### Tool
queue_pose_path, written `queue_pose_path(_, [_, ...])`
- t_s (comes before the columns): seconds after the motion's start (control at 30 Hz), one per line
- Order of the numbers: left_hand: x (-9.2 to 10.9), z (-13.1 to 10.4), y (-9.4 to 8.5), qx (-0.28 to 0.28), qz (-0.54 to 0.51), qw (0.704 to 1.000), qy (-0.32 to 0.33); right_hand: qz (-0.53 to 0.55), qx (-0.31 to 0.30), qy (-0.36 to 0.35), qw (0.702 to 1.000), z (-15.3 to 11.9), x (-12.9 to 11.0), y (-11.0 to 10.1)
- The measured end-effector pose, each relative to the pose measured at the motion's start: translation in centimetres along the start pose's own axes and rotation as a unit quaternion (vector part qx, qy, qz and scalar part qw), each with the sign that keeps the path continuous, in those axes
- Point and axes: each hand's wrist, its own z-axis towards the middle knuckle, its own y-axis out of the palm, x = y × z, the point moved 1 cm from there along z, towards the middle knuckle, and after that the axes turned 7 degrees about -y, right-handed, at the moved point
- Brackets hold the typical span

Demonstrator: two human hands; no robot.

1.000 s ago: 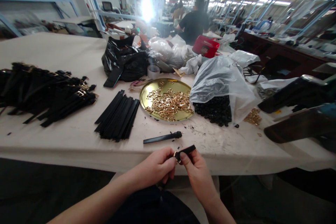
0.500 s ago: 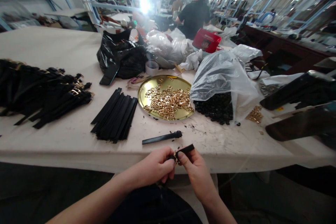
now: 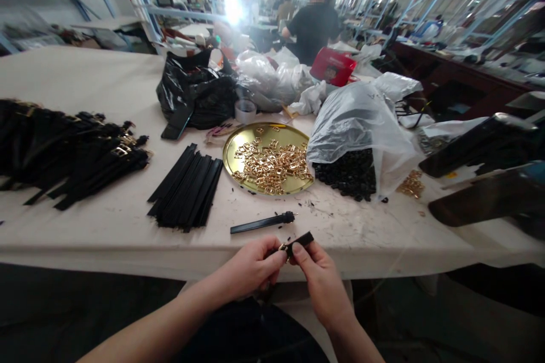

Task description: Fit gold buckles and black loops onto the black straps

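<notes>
Black strap piece (image 3: pixel 300 240) with a small gold buckle (image 3: pixel 284 248) at its near end, pinched between thumb and fingers of both the left hand (image 3: pixel 251 268) and the right hand (image 3: pixel 320 273), just off the near edge of the pale table (image 3: pixel 106 227). Just beyond on the tabletop, a single black strap (image 3: pixel 261 222). Farther out, a gold tray (image 3: pixel 232 153) of buckles, a stack of plain black straps (image 3: pixel 187 187) to its left, a clear bag (image 3: pixel 361 125) over black bits to its right.
</notes>
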Motion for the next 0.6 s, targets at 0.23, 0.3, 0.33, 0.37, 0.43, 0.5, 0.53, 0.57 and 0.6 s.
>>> queue_pose_path(0.23, [0.6, -0.1, -0.1, -0.005, 0.007, 1.0, -0.004, 0.097, -0.016, 0.051, 0.994, 0.1, 0.1, 0.0])
queue_pose_path(0.3, [0.5, -0.1, -0.1, -0.002, 0.008, 1.0, -0.007, 0.043, -0.011, 0.021, 0.999, -0.1, -0.4, 0.1])
queue_pose_path(0.33, [0.4, -0.1, -0.1, 0.001, 0.008, 1.0, -0.008, 0.012, -0.011, 0.001, 1.0, -0.3, -0.7, 0.1])
queue_pose_path(0.37, [0.4, -0.2, -0.1, 0.005, 0.008, 1.0, -0.008, -0.017, -0.014, -0.019, 1.0, -0.4, -0.9, 0.1])
queue_pose_path(0.43, [0.4, -0.4, 0.0, 0.012, 0.012, 1.0, -0.007, -0.059, -0.02, -0.052, 0.997, -0.6, -1.4, 0.0])
queue_pose_path(0.5, [0.6, -0.7, 0.2, 0.01, 0.015, 1.0, -0.008, -0.069, -0.025, -0.058, 0.996, -0.7, -1.7, 0.0])
queue_pose_path(0.53, [0.6, -0.9, 0.2, 0.006, 0.015, 1.0, -0.01, -0.063, -0.028, -0.051, 0.996, -0.8, -1.7, 0.0])
queue_pose_path(0.57, [0.7, -1.0, 0.2, 0.001, 0.014, 1.0, -0.012, -0.055, -0.031, -0.042, 0.997, -0.8, -1.7, -0.1])
queue_pose_path(0.6, [0.6, -1.0, 0.2, -0.005, 0.013, 1.0, -0.014, -0.048, -0.033, -0.036, 0.998, -0.8, -1.6, -0.1])
